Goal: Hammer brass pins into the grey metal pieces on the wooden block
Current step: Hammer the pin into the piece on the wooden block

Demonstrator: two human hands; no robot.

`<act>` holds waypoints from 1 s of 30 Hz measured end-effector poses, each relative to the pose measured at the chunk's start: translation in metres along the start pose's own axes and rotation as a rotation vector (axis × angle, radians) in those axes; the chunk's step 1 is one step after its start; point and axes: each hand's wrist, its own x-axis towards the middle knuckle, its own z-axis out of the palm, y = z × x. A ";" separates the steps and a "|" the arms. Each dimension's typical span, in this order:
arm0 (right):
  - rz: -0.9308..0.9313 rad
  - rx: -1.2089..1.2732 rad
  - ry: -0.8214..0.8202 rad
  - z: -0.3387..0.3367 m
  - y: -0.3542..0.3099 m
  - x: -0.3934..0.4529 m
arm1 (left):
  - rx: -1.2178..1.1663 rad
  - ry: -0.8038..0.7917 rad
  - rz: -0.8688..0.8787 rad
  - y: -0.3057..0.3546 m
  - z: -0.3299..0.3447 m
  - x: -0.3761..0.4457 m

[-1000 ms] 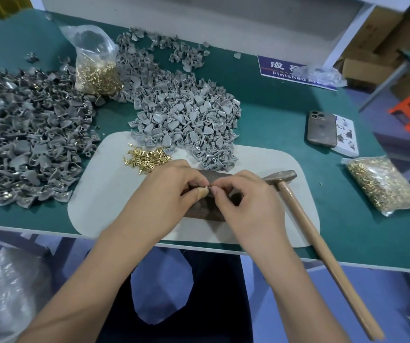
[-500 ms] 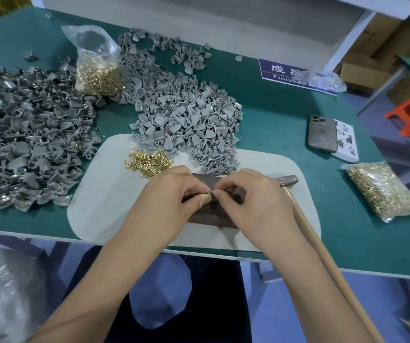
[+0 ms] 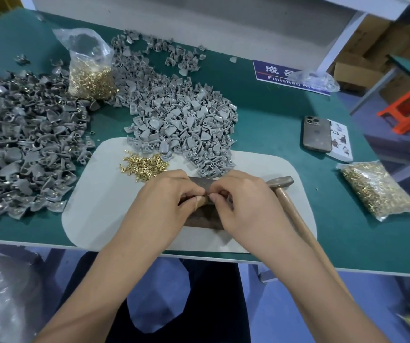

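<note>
1. Your left hand [image 3: 171, 194] and right hand [image 3: 242, 201] meet fingertip to fingertip over the wooden block [image 3: 206, 216]; both grips are pinched closed on something small at the join, too hidden to tell pin from grey piece; if the pin sits crooked there, the first blow will likely bend it or fling it off.
2. The block lies near the tabletop [image 3: 268, 120] edge at 6 o'clock; a slipped part could drop to the floor.
3. The hammer [image 3: 279, 181] rests just beside your right hand at 3 o'clock, its handle overhanging the edge; a careless wrist may knock it down.
4. Loose brass pins [image 3: 144, 165] lie at 11 o'clock on the white mat [image 3: 105, 194]; a sweeping hand would scatter them.
5. Grey metal pieces [image 3: 181, 125] crowd 12 o'clock and 9 o'clock; open room lies towards 2 o'clock, short of the phone [image 3: 317, 133].
</note>
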 end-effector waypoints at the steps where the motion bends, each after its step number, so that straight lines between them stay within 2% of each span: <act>1: -0.006 0.024 0.021 0.003 0.002 -0.002 | -0.008 0.001 -0.001 0.000 0.000 0.000; 7: -0.026 0.113 0.078 0.012 0.012 -0.003 | -0.006 0.000 0.006 0.002 0.000 0.000; 10: 0.028 0.300 0.193 0.011 0.022 -0.012 | 0.003 0.014 0.008 0.006 -0.001 -0.003; 12: 0.217 0.256 0.348 0.008 0.042 -0.023 | 0.019 0.028 0.012 0.008 0.001 -0.002; 13: 0.364 0.105 0.365 0.006 0.055 -0.029 | 0.032 0.032 0.009 0.008 0.001 -0.002; 15: 0.625 -0.216 0.225 0.006 0.076 -0.044 | 0.050 0.033 0.002 0.009 0.001 -0.001; 17: 0.713 -0.252 0.098 0.008 0.087 -0.053 | 0.052 0.027 0.004 0.009 0.001 0.000; 20: 0.676 -0.210 0.063 0.004 0.092 -0.054 | 0.058 0.032 0.000 0.008 0.002 0.000; 22: 0.615 -0.180 0.138 -0.005 0.092 -0.058 | 0.058 0.029 0.004 0.007 0.002 0.000; 23: 0.549 -0.100 0.199 -0.011 0.091 -0.062 | 0.058 0.029 0.008 0.007 0.003 0.000; 25: 0.413 0.251 0.284 -0.023 0.082 -0.065 | 0.063 0.030 0.015 0.006 0.003 0.000; 27: 0.332 0.566 0.244 -0.030 0.067 -0.064 | 0.067 0.028 0.019 0.007 0.002 0.002; 28: 0.277 0.591 0.180 -0.030 0.060 -0.063 | 0.067 0.027 0.022 0.007 0.002 0.003; 30: 0.175 0.444 0.068 -0.023 0.049 -0.062 | 0.068 0.030 0.034 0.007 0.001 0.004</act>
